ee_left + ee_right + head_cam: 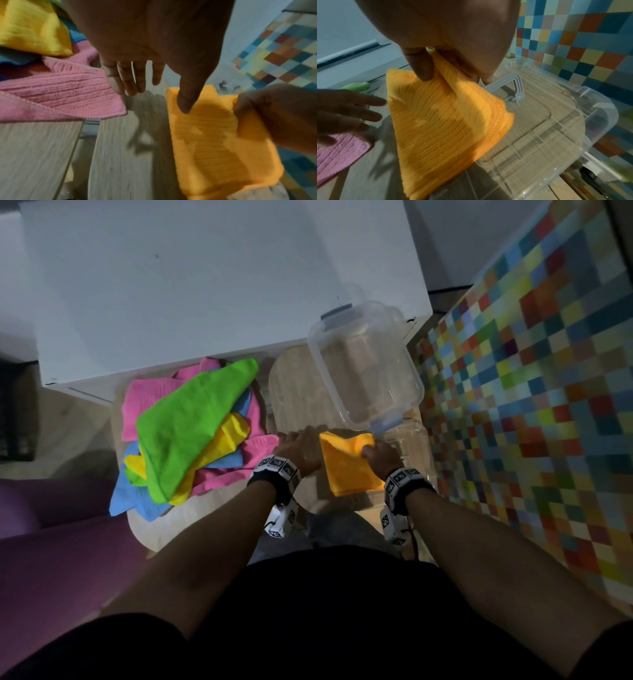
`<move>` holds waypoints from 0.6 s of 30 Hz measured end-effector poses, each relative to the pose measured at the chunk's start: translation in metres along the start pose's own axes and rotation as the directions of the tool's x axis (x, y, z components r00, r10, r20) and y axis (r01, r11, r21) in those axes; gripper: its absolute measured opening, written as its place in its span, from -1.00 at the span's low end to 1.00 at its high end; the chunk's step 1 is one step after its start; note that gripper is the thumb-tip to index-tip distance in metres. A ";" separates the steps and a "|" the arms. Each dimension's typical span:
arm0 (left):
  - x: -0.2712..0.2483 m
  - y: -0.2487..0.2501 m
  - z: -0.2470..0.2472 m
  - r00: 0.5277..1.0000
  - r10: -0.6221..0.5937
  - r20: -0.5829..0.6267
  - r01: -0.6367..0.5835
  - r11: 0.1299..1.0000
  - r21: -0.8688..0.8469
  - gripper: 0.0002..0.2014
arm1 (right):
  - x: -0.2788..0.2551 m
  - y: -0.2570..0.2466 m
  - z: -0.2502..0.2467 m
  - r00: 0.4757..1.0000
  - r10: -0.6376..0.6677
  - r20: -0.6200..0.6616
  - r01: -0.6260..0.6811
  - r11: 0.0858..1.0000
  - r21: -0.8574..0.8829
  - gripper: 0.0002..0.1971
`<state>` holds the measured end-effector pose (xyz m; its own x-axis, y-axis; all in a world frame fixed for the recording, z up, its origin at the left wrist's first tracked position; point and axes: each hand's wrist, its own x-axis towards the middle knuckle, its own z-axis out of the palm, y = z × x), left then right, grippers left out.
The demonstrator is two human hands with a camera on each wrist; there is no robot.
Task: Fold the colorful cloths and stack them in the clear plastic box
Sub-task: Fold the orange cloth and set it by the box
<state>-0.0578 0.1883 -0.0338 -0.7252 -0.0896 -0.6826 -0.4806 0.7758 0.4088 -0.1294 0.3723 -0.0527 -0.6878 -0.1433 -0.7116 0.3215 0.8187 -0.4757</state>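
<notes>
Cloth pile [191, 426] blocks left; clear box [364, 371] ahead, mouth open.

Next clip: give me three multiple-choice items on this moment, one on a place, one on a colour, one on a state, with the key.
1. Where is the pile of unfolded cloths?
A. left of the clear plastic box
B. inside the box
C. on the checkered surface

2. What colour is the cloth on top of the pile?
A. pink
B. green
C. blue

3. What is the right hand doing?
A. resting open
B. gripping the box handle
C. pinching the folded orange cloth

Key: 1 A, the pile lies left of the box in the head view; 2 B, the green cloth covers the others; 3 C, thumb and fingers pinch a corner.
</notes>
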 end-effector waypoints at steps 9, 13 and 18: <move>0.025 -0.018 0.021 0.998 -0.059 0.018 0.061 0.938 -0.341 -0.25 | -0.014 -0.017 0.022 0.999 -0.051 0.016 0.047 0.974 0.221 -0.71; 0.032 -0.052 0.018 0.969 -0.223 0.108 0.238 0.712 -0.661 -0.20 | -0.003 -0.021 0.033 0.995 0.077 0.065 -0.088 0.977 0.193 -0.84; 0.032 -0.082 0.040 0.946 -0.266 0.183 0.313 0.616 -0.723 -0.45 | -0.003 -0.014 0.052 0.998 0.011 0.069 -0.008 0.999 -0.043 -0.50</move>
<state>-0.0215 0.1472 -0.1131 -0.4684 -0.1768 -0.8656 -0.8794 -0.0013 0.4761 -0.0978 0.3325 -0.0707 -0.6380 -0.1720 -0.7506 0.2987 0.8432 -0.4471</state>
